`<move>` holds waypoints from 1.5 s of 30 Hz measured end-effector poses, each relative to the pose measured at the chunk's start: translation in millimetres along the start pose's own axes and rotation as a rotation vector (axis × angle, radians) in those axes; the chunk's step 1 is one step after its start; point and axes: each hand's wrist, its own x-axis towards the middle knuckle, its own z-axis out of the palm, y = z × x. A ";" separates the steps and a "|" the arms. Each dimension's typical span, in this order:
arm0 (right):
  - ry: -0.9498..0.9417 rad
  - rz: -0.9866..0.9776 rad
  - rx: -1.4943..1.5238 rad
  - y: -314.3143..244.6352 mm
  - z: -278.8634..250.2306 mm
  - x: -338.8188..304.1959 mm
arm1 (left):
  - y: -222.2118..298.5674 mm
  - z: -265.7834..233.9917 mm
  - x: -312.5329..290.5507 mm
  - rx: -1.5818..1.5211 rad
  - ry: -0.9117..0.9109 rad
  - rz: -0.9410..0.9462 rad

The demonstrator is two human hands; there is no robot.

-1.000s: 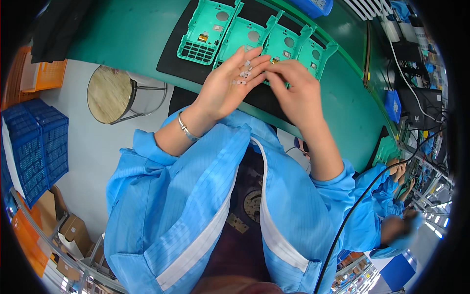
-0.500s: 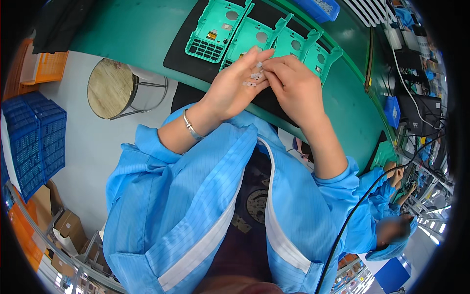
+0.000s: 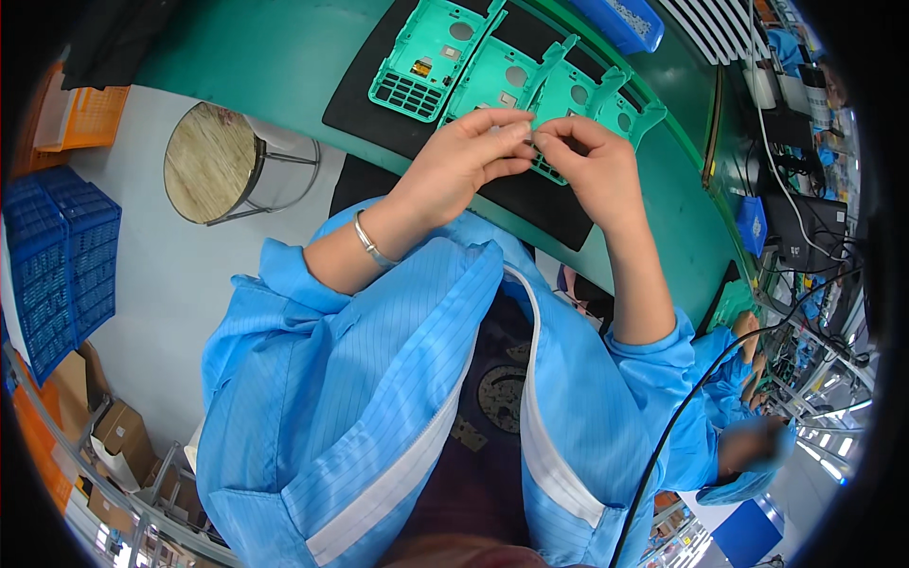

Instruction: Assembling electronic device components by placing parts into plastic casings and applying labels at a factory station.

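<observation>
My left hand (image 3: 471,159) is closed, its fingers curled over the palm and the thumb against the forefinger. Small whitish translucent parts lay in that palm a moment ago; the curled fingers hide them now. My right hand (image 3: 595,168) pinches with thumb and forefinger, its tips meeting the left fingertips. Between the tips shows a tiny whitish piece (image 3: 532,136), too small to make out its shape. Just beyond the hands, several green plastic device housings (image 3: 439,45) with keypad grids lie in a row on a black mat (image 3: 355,104). The hands partly cover the middle housings.
The mat lies on a green bench (image 3: 256,62). A blue bin (image 3: 620,24) of small pale parts stands at the far edge. A round wooden stool (image 3: 210,163) and blue crates (image 3: 66,256) are to the left. A co-worker in blue (image 3: 715,417) sits at right; a black cable (image 3: 701,381) hangs nearby.
My left hand has turned and curled from an open palm showing the small parts. My right hand has moved slightly right, its pinch now at the left fingertips.
</observation>
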 end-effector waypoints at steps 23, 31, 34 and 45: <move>0.082 0.344 -0.029 31.1 -17.3 58.2 | 8.3 -8.6 -11.9 -0.010 0.060 0.076; -0.107 0.303 -0.208 41.1 -15.2 85.4 | 17.1 -33.2 -15.8 0.121 0.092 0.090; -0.176 0.346 -0.204 33.0 -17.1 88.5 | 18.3 -35.7 -14.5 0.104 0.083 0.147; 0.054 0.032 -0.436 38.0 -0.5 58.7 | 25.8 -43.7 -8.7 -0.021 0.148 0.173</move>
